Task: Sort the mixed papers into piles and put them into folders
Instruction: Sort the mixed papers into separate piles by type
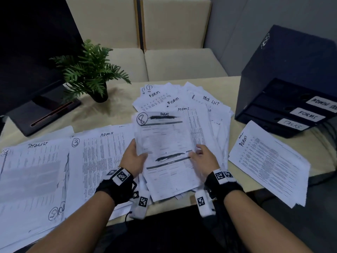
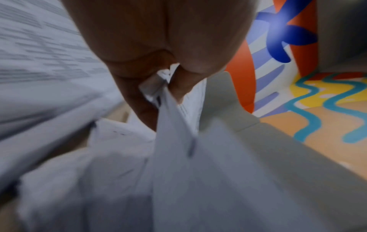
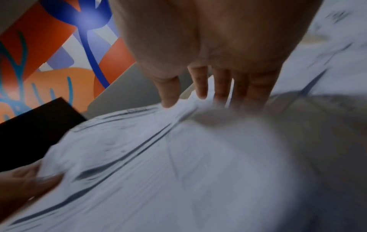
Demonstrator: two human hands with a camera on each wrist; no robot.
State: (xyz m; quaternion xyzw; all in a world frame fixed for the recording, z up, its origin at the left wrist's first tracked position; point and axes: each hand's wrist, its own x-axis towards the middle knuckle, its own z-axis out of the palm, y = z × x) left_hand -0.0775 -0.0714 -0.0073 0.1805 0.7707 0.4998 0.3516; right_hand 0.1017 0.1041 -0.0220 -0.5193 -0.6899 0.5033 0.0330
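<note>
Printed white sheet [image 1: 164, 141], hand-marked "8" and "FORMS", two lines blacked out. Left hand [image 1: 131, 159] pinches its left edge; right hand [image 1: 202, 159] lays straight fingers on its right edge.

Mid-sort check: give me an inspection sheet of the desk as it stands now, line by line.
Surface: beige table, mostly under paper.
Job's things: sheet marked 8, headed FORMS, held up; TASKLIST pile; ADMIN pile; FORM pile; unsorted heap behind; black folders labelled ADMIN, FORMS, TASKS, stacked at right.
Clutter: potted fern; dark monitor base.
Grippers: left hand pinches the sheet's left edge; right hand at its right edge, thumb on top, grip unclear.
Cables: thin black lead below the left wrist.
Surroundings: two cream chairs; grey wall.
</note>
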